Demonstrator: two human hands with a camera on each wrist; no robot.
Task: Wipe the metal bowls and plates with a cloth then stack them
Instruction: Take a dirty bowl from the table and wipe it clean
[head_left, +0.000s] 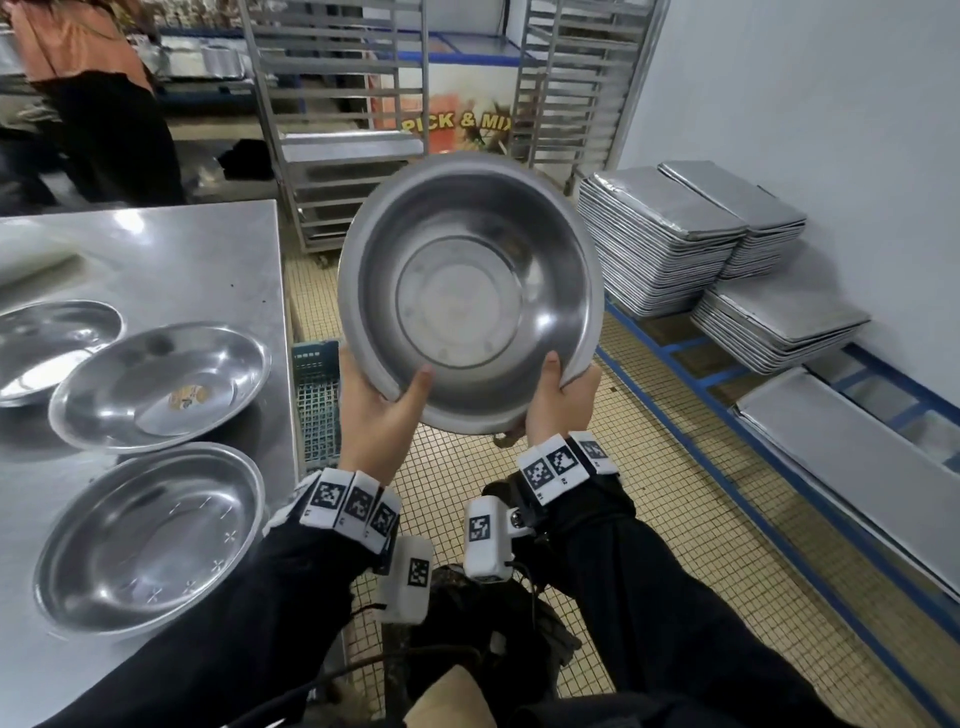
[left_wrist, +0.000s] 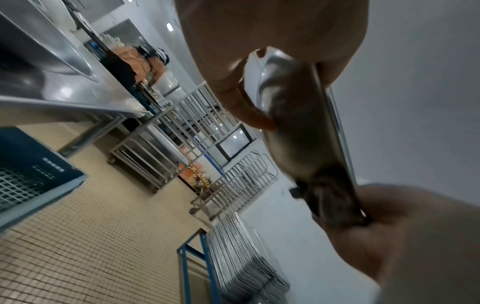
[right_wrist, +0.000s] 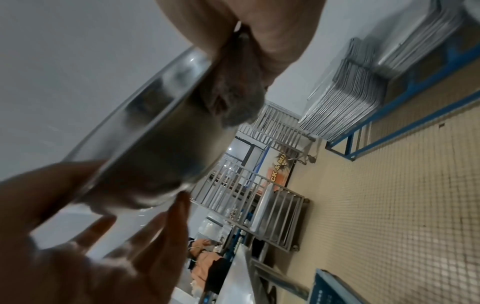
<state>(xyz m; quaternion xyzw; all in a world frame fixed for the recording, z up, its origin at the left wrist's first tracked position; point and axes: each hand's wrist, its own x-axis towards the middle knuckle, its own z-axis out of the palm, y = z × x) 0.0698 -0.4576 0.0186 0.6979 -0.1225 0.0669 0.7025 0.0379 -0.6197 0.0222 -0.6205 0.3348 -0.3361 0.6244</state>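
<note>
Hands first: the left hand (head_left: 375, 411) grips the near-left rim of the metal bowl (head_left: 470, 291), thumb inside the rim and fingers behind. The right hand (head_left: 562, 399) grips the near-right rim the same way, with a grey cloth (right_wrist: 233, 90) bunched between its fingers and the bowl's outer wall, as the right wrist view shows. The bowl is held up in the air over the tiled floor (head_left: 675, 509), tilted so its inside faces the person. To the left, three shallow metal plates (head_left: 156, 384) lie on the steel table (head_left: 218, 249). A blue crate (head_left: 317, 400) stands beside the table. Stacked trays (head_left: 670, 239) sit on a blue rack (head_left: 691, 379) at right.
</note>
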